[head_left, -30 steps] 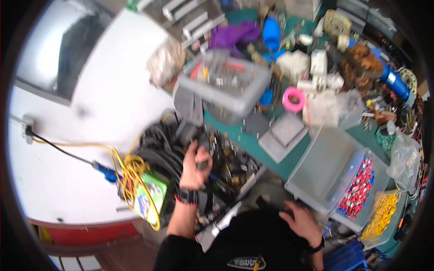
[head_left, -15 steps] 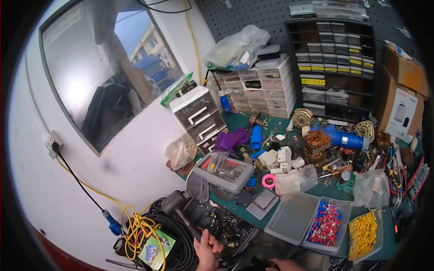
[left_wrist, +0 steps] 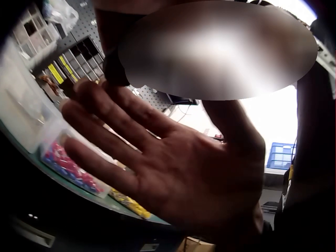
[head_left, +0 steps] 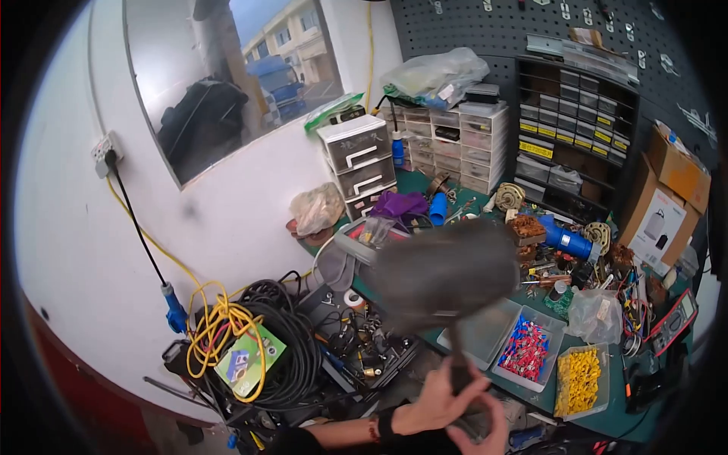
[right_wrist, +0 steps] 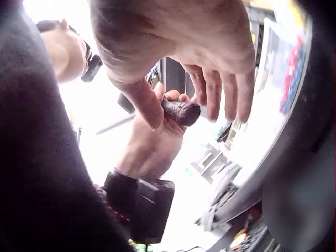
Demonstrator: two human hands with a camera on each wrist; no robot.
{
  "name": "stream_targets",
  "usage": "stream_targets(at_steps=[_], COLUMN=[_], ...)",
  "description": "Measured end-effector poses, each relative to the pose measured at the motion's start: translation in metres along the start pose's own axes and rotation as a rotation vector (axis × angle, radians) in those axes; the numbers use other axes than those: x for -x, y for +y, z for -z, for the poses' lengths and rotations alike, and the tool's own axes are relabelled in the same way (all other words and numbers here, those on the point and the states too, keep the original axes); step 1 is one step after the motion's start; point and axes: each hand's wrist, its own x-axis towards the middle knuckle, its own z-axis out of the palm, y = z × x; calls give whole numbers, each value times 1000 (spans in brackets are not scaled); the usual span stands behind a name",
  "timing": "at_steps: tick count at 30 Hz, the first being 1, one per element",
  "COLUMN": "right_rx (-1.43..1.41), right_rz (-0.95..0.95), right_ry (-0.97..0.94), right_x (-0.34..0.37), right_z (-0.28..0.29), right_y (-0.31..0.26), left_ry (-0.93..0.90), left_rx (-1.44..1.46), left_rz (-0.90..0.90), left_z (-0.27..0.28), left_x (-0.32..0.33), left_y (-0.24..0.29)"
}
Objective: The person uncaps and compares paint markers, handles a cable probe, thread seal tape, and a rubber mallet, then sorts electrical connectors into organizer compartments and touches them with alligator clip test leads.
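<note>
A dark mallet (head_left: 447, 273) with a thick cylindrical head is raised close to the camera in the head view, its handle (head_left: 459, 364) pointing down. My left hand (head_left: 436, 402), with a black band and red bracelet at its wrist, grips the handle. Just right of it, my right hand (head_left: 485, 428) is near the handle's lower end. In the right wrist view, the right hand (right_wrist: 178, 37) has loosely spread fingers around the handle's butt (right_wrist: 184, 112), which sticks out of the left hand's grip. The left wrist view shows the right palm (left_wrist: 184, 178) with fingers extended.
On the green bench (head_left: 531, 394) are a bin of red and blue connectors (head_left: 523, 349), a bin of yellow ones (head_left: 580, 383) and a multimeter (head_left: 675, 322). Black cable coils (head_left: 284, 341), a yellow cord (head_left: 227, 326) and an open drawer of parts (head_left: 371, 353) lie left.
My left hand has brought the mallet from over the cables and drawer rightward and up, in front of the bench. My right hand has come up beside the handle. The head view has tilted upward.
</note>
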Motion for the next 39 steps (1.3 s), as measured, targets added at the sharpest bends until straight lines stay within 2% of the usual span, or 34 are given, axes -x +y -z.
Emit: stream_targets(at_steps=[1,2,5,7,8,10,12,14,15,17,22,24,25,26,28,29,30,33,35,36,38,39], right_rx=[201,394,411,178,59,40,22,1,-6,-5,46,83,105,125,152,101,41,-50,-204,-292,-680,-636], right_rz=[98,192,220,148,120,151,183,190,182,160,98,62,44,27,-2,-178,-352,-279,-223,-194,-201,-213], right_ry=[83,171,154,195,209,198,143,90,64,24,104,180,213,241,275,278,271,231,224,204,257,310], right_x=[5,6,34,48,49,32,14,3,2,3,26,44,53,61,75,71,62,50,46,43,43,40], right_z=[6,17,38,43,45,47,48,45,45,49,71,79,83,85,80,76,72,71,67,64,65,67], right_y=[-6,-6,40,47,47,53,54,53,52,49,28,14,4,-6,-31,-50,-69,-73,-55,-38,-31,-36], left_ry=[-121,-284,-454,-673,-690,-626,-838,-621,-628,-872,-1053,-1282,-1257,-1110,-1268,-1392,-1298,-1222,-1146,-1032,-1160,-1104], left_rx=[16,-16,69,-26,-28,-5,10,112,107,321,303,875,863,669,818,509,878,855,312,220,259,185], left_rz=[-171,-72,-92,-235,-244,-458,-472,-745,-735,-614,-558,162,73,-174,136,-113,245,260,-214,-388,-368,-483], left_z=[-14,-20,-48,-59,-71,-86,-85,-90,-92,-103,-112,-115,-118,-122,-118,-119,-118,-107,-100,-99,-100,-102], left_x=[-2,1,-1,-12,-10,-2,-8,-19,-19,-18,-21,-19,-26,-30,-36,-42,-37,-51,-64,-69,-68,-65], left_y=[10,14,6,1,-8,-30,-9,31,28,24,43,51,52,53,54,30,36,49,45,50,30,22])
